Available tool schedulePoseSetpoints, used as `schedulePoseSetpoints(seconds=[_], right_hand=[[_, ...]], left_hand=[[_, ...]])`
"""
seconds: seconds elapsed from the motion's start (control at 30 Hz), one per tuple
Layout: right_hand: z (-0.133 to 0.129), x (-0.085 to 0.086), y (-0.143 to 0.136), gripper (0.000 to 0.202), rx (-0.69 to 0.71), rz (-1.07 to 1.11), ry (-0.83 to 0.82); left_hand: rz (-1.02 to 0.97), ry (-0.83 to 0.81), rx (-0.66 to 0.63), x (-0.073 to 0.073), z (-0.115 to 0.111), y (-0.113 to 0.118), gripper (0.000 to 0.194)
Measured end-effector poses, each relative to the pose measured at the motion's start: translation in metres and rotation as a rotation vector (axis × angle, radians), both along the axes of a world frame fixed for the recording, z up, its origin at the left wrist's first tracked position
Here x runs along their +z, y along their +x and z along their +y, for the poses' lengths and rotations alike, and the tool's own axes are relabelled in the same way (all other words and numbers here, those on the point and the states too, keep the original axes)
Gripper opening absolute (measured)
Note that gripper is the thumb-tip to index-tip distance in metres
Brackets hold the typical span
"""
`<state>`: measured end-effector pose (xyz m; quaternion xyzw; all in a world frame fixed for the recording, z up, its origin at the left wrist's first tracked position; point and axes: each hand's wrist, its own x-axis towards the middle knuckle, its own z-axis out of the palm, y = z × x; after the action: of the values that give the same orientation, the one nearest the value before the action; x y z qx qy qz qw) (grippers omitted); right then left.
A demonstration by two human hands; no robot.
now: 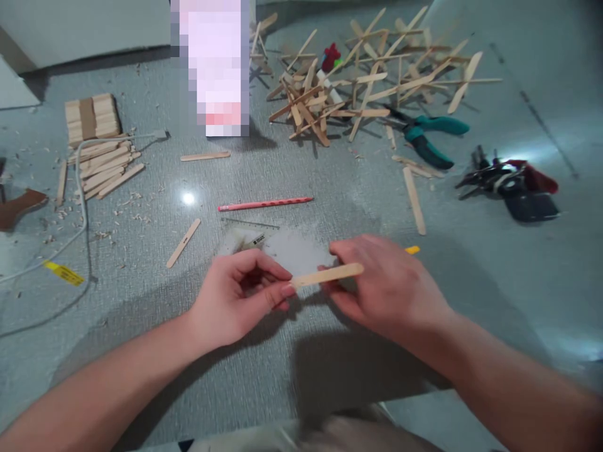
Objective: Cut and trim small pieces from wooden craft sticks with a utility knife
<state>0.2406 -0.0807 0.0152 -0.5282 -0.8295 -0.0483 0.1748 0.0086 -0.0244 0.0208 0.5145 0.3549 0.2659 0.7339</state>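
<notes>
My left hand (245, 295) pinches one end of a wooden craft stick (330, 274) between thumb and fingers, above the table. The stick points right and passes in front of my right hand (386, 282). My right hand's fingers are curled close behind the stick's far end; what they hold, if anything, is hidden. A yellow tip (412, 250) shows past the back of that hand, and I cannot tell whether it is gripped. Just beyond the hands are a clear ruler (249, 223), a whitish patch (296, 245) and a red pencil (266, 204).
Joined craft sticks (320, 103) pile at the back, with teal-handled pliers (431, 135) and keys (509, 179) to the right. Loose sticks (106, 166), a banded bundle (92, 119), a white cable (85, 207) and wood shavings lie left. A blurred-out object (219, 63) stands behind.
</notes>
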Motion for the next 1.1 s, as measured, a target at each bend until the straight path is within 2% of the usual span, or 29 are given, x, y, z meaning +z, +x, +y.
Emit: schedulePoseSetpoints(seconds=[0.1,0.2,0.43,0.63,0.83,1.1], right_hand=[[0.003,0.001,-0.001,0.022,0.061,-0.003,0.014],[0.01,0.0,-0.001,0.03,0.105,0.013,0.078],[0.018,-0.005,-0.007,0.032,0.118,0.044,0.192],[0.009,-0.016,-0.008,0.055,0.088,0.055,0.281],[0.007,-0.029,-0.008,0.054,0.072,0.093,0.248],[0.01,-0.031,-0.01,0.053,0.079,0.14,0.189]], left_hand=[[-0.103,-0.286,-0.079,0.0,0.001,0.002,0.029],[-0.124,-0.396,-0.149,0.0,0.003,0.002,0.04],[-0.152,-0.321,-0.226,0.003,0.004,-0.002,0.046],[-0.182,-0.313,-0.299,0.0,-0.001,-0.001,0.047],[-0.221,-0.315,-0.256,-0.009,-0.009,0.005,0.046],[-0.211,-0.338,-0.21,-0.015,-0.011,0.005,0.043]])
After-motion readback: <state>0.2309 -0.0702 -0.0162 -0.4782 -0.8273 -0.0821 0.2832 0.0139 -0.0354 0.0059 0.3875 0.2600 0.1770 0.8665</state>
